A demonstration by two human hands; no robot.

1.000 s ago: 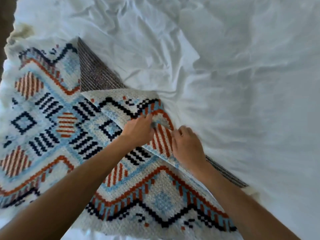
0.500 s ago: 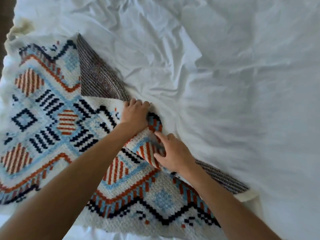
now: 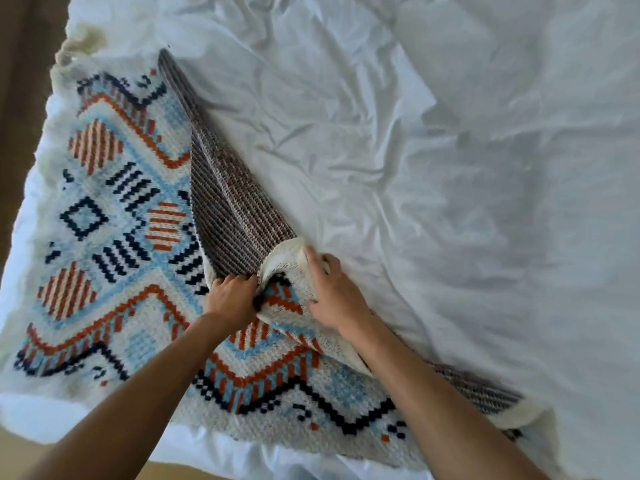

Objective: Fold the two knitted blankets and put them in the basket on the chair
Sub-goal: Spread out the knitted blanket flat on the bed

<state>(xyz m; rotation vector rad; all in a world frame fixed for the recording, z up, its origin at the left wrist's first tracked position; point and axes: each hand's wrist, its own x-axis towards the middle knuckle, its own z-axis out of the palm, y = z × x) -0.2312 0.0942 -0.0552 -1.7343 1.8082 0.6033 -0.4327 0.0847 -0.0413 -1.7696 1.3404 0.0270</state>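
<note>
A knitted blanket (image 3: 114,244) with blue, orange and navy diamond patterns lies spread on a white bed sheet (image 3: 450,168). Its right corner is turned over, showing the striped grey-brown underside (image 3: 228,216). My left hand (image 3: 232,297) grips the bunched fabric at the turned corner. My right hand (image 3: 332,292) holds the cream edge of the same corner, with the fabric curled over between both hands. No second blanket, basket or chair is in view.
The wrinkled white sheet covers the whole right and top of the view. A dark strip of floor or wall (image 3: 20,98) runs along the left edge. A tan floor strip (image 3: 69,459) shows at the bottom left.
The turned-over corner has been pulled toward the right, exposing more striped underside. Both hands have moved right and bunched the corner between them.
</note>
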